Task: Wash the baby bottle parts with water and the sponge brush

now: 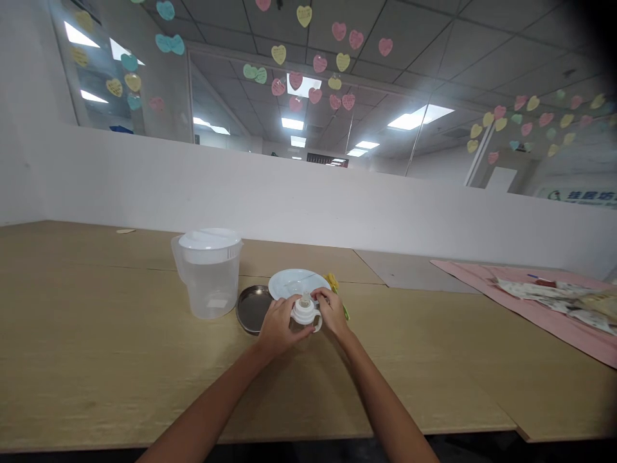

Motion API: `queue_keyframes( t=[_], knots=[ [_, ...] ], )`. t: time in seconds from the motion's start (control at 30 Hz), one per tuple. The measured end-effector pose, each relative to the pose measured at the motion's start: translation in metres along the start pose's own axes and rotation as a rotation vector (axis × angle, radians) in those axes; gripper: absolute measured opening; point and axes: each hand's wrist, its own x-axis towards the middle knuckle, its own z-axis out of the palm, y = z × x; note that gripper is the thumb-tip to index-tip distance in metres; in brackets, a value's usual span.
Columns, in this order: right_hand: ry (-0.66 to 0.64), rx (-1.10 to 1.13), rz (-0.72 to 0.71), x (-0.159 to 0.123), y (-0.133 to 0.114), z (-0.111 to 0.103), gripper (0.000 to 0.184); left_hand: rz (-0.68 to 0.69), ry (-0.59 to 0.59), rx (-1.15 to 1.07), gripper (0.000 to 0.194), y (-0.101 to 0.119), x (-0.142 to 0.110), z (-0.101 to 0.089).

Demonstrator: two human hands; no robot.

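Note:
A baby bottle (304, 312) with a white collar, white side handles and a clear nipple stands between my hands near the middle of the table. My left hand (279, 326) is closed round its left side, the thumb reaching across the front. On the other side, my right hand (331, 310) is curled, with its fingertips at the nipple and the right handle. Much of the bottle's body is hidden by my left hand. Just behind is a white plate (279, 283) with a clear item on it that I cannot make out.
Left of my hands are a round metal tray (251, 310) and a clear lidded pitcher (212, 283). A yellow and green item (332, 281) lies partly hidden behind my right hand. On the far right, a pink cloth (475, 276) bears papers. A white wall (289, 206) closes the table's back.

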Motion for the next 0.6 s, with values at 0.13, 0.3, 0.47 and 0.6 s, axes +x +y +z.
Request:
queue_keyframes(
  t=[0.13, 0.3, 0.47, 0.6],
  knots=[
    [-0.128, 0.092, -0.083, -0.006, -0.022, 0.003, 0.024, -0.015, 0.014, -0.04, 0.054, -0.002, 0.0, 0.002],
    [-0.142, 0.086, -0.013, -0.01, -0.03, 0.01, 0.038, -0.054, -0.018, -0.187, 0.063, -0.005, -0.001, 0.002],
    [-0.227, 0.228, 0.121, -0.006, -0.038, 0.005, 0.038, -0.125, -0.072, -0.289, 0.066, -0.001, -0.001, 0.002],
    [-0.219, 0.223, 0.116, -0.004, -0.039, 0.002, 0.037, -0.151, -0.095, -0.33, 0.065, 0.001, -0.001, 0.001]
  ],
)
